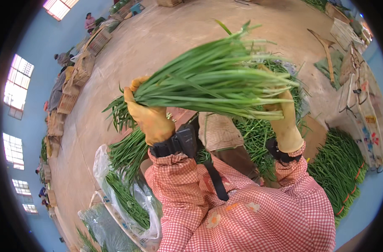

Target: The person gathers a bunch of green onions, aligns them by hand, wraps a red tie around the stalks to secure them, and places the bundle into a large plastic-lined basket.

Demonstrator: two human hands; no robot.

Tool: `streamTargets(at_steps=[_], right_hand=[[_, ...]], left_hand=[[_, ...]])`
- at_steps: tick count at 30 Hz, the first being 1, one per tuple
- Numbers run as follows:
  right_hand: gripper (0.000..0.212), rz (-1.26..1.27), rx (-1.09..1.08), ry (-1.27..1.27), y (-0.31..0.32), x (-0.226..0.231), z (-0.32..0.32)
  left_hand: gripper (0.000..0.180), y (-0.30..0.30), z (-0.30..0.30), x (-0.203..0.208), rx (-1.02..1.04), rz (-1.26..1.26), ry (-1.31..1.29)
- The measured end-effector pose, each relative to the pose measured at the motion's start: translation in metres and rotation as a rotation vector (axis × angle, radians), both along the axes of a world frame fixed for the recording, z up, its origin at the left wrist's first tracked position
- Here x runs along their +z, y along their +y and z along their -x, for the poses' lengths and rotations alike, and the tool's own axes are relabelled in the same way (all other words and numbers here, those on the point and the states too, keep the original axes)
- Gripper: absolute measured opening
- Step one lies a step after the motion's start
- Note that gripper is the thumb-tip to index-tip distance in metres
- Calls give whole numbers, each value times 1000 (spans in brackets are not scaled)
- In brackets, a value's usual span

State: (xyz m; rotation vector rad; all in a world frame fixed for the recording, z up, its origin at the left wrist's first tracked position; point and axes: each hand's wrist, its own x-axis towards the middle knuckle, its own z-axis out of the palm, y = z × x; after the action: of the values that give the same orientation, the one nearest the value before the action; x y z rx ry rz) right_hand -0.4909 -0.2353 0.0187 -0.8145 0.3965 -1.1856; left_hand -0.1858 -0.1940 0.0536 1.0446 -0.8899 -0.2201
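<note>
A large bunch of green chives (208, 80) is held up sideways in front of me, between both hands. My left hand (148, 117), in a yellow rubber glove, is closed round its leafy end, and the leaf tips droop past the wrist. At the right, my right hand (287, 124), gloved too, grips near the pale stem ends; its fingers are largely hidden behind them, and these ends are blurred. Below lie loose chives (258, 134) by my legs. More chives (130, 153) hang beside my left forearm, above a clear plastic bag (151, 210) with chives in it.
Neat bundles of chives (338, 172) with red ties stand at the right. Beyond them are a large pale sack (359, 113) and a wooden-handled tool (328, 59) on the floor. Along the left wall, crates (69, 96) stand in a row with several people among them.
</note>
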Motion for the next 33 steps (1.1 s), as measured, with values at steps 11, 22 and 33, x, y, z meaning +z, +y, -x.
streamTargets(at_steps=[11,22,33], right_hand=[[25,-565,178,241,8,-140,34],[60,754,-149,1204,-48,-54,-33],[20,74,199,436,-78,-93,-73]], left_hand=[[18,45,-29,-192,434,-301,95],[38,71,-73,-188,-539,325,1192],[39,64,-58,-167,-782,556,1260]])
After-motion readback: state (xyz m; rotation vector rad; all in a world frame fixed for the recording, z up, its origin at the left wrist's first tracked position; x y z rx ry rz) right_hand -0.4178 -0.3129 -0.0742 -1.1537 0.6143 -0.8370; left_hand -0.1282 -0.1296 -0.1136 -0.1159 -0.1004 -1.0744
